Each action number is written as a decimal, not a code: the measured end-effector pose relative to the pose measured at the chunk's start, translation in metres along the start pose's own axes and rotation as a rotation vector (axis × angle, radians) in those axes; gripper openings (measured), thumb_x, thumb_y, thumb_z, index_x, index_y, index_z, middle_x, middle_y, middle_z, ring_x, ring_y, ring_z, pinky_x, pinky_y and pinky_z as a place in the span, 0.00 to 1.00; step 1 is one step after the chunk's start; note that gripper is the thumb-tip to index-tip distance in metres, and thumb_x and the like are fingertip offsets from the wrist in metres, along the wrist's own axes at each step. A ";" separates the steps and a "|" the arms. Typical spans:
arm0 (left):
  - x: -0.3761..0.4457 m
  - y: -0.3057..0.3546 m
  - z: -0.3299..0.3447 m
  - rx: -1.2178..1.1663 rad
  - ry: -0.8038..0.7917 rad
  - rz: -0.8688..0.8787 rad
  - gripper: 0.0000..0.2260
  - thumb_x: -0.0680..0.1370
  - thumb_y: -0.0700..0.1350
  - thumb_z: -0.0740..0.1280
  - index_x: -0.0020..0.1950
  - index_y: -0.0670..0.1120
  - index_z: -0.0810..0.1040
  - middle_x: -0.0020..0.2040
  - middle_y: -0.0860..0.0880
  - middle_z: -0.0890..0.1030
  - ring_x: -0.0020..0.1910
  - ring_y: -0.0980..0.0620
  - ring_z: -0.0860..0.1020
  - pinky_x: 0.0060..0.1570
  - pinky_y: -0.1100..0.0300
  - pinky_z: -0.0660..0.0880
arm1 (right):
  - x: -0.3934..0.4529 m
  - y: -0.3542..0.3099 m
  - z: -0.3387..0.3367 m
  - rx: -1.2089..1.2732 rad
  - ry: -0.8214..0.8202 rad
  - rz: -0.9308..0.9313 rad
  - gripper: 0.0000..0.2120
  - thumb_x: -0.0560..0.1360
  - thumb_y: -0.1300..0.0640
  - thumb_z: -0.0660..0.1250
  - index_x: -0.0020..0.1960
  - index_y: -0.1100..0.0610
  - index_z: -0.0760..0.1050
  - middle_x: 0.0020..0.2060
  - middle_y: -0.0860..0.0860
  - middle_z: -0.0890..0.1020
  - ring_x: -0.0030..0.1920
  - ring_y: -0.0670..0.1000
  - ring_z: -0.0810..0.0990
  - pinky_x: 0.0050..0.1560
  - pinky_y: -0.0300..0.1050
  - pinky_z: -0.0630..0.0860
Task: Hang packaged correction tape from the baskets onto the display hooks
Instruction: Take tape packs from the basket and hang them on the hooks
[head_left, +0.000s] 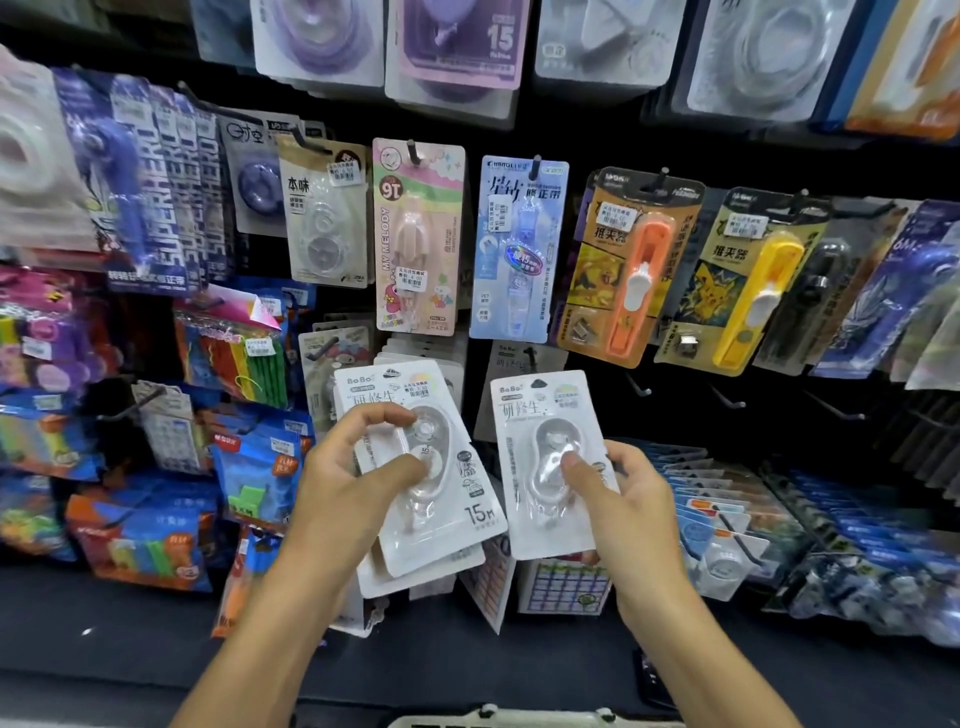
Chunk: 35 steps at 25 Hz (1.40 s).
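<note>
My right hand pinches one correction tape pack, upright, hole at twelve o'clock. My left hand grips a small stack, tilted toward eleven. The bare hook sits at twelve o'clock, nearer my right.

At six o'clock a white basket is cut off by the bottom edge, top-row packages at twelve are cropped and blurred, and the left hand hides the packs stacked beneath its front pack.
</note>
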<state>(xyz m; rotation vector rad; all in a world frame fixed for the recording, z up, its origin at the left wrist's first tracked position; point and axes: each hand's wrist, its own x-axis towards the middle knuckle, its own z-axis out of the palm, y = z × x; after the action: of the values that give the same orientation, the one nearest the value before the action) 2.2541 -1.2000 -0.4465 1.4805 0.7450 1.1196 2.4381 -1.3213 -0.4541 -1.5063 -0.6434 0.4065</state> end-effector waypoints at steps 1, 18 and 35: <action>0.000 0.000 0.000 -0.012 0.003 -0.002 0.16 0.71 0.37 0.75 0.49 0.58 0.82 0.58 0.64 0.79 0.55 0.73 0.74 0.52 0.62 0.69 | -0.001 0.001 0.000 -0.033 0.029 -0.005 0.08 0.76 0.47 0.72 0.52 0.41 0.75 0.42 0.43 0.86 0.37 0.46 0.86 0.29 0.42 0.75; -0.003 0.003 0.011 0.023 -0.019 0.021 0.18 0.74 0.35 0.72 0.51 0.60 0.82 0.54 0.67 0.79 0.42 0.80 0.74 0.37 0.75 0.72 | 0.011 -0.004 0.026 -0.081 -0.179 0.099 0.22 0.77 0.50 0.72 0.69 0.48 0.70 0.58 0.43 0.79 0.56 0.52 0.81 0.58 0.55 0.80; -0.001 0.000 0.018 -0.004 0.134 -0.064 0.12 0.80 0.42 0.70 0.56 0.59 0.77 0.54 0.70 0.72 0.42 0.83 0.68 0.41 0.73 0.64 | -0.008 0.021 -0.004 -0.115 -0.049 0.000 0.10 0.80 0.55 0.65 0.49 0.40 0.80 0.42 0.42 0.86 0.40 0.46 0.84 0.42 0.45 0.79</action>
<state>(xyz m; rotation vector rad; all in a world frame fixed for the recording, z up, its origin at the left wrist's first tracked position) 2.2706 -1.2079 -0.4464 1.3790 0.8760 1.1793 2.4375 -1.3287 -0.4759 -1.6094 -0.7157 0.4134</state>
